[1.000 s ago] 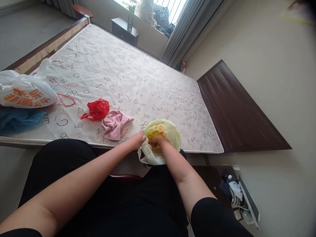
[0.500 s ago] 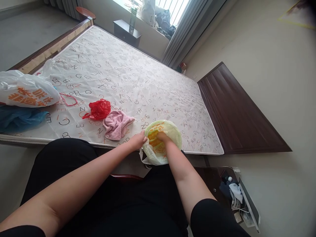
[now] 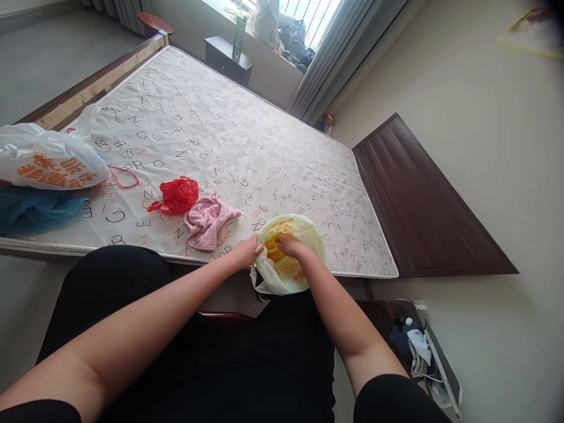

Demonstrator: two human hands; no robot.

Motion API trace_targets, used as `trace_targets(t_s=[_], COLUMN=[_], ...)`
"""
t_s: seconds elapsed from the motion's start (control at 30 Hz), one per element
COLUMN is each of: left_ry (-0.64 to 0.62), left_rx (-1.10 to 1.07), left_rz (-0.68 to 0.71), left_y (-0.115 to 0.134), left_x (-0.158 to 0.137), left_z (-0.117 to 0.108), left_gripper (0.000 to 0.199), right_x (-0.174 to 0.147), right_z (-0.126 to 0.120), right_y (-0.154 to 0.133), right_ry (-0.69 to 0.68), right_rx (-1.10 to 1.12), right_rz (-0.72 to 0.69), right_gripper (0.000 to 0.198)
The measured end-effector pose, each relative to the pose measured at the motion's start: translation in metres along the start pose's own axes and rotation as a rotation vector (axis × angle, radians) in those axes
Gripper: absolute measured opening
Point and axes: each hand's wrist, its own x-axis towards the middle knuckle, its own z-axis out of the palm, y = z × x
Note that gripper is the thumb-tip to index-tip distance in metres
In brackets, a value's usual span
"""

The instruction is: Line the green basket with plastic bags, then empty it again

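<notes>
Clenching fingers of the left hand firmly on the rim of the bin, right up at the near edge of the mattress! Down inside that round mouth with the right hand, curled at the fingers, close against the orange-printed liner, and impossible to tell from here whether gripping any of the plastic. Showing yellow and orange deep within, pale green around the wall, and spilling loose white folds over the side nearest the left hand. Spotting a pink towel crumpled on the mattress's near side, resting right up against a scrunched red bag. Farther along to the mattress's near left corner, finding a plump white bag with bold orange print, a blue bag tucked in front, and a red cord looping out beside. Swinging across to the mattress's right end and meeting a dark headboard; just off the near right corner, catching a bedside table with cloths heaped on top. Away past the mattress's far edge, taking in a dark cabinet with a green bottle upright on it, then a grey curtain hanging beside the bright window. Over at the mattress's far left corner, clocking a reddish stool.
</notes>
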Motion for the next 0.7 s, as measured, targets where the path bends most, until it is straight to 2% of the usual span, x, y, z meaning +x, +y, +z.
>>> trace_targets(t_s=[0.07,0.1,0.17,0.2,0.23,0.27,0.3,0.33,0.43,0.5,0.57,0.7], left_ry=[0.011,0.016,0.034,0.049,0.067,0.092,0.119,0.142,0.168,0.161,0.162,0.249], left_rx=[-0.054,-0.076,-0.127,-0.154,-0.176,-0.194,-0.208,-0.221,-0.306,-0.424,-0.577,-0.919], left_rz=[0.015,0.021,0.023,0.016,0.003,-0.016,-0.041,-0.071,-0.171,-0.245,-0.314,-0.416], left_y=[-0.001,-0.002,-0.004,-0.005,-0.006,-0.008,-0.009,-0.009,-0.01,-0.008,-0.005,0.01], left_x=[0.001,0.002,0.005,0.007,0.009,0.01,0.012,0.013,0.011,0.007,-0.001,-0.024], left_z=[0.0,0.001,0.001,0.001,0.001,0.001,0.0,0.0,-0.001,-0.001,0.0,0.008], left_gripper=[0.04,0.041,0.042,0.041,0.039,0.036,0.033,0.028,0.019,0.017,0.017,0.018], right_x=[-0.022,-0.036,-0.066,-0.079,-0.09,-0.098,-0.103,-0.106,-0.103,-0.1,-0.099,-0.101], right_z=[-0.011,-0.017,-0.028,-0.031,-0.033,-0.033,-0.031,-0.027,-0.008,0.007,0.022,0.043], right_y=[-0.004,-0.005,0.0,0.005,0.011,0.019,0.027,0.035,0.051,0.052,0.047,0.031], right_ry=[0.033,0.102,0.544,0.733,0.886,0.965,0.977,0.931,0.668,0.606,0.649,0.749], right_rx=[-0.001,0.004,0.018,-0.01,-0.036,-0.043,-0.018,0.043,0.395,0.625,0.756,0.794], right_rz=[-0.045,-0.077,-0.168,-0.152,-0.096,-0.021,0.074,0.18,0.419,0.435,0.403,0.441], right_gripper=[0.02,0.028,0.031,0.032,0.033,0.037,0.043,0.053,0.084,0.088,0.084,0.08])
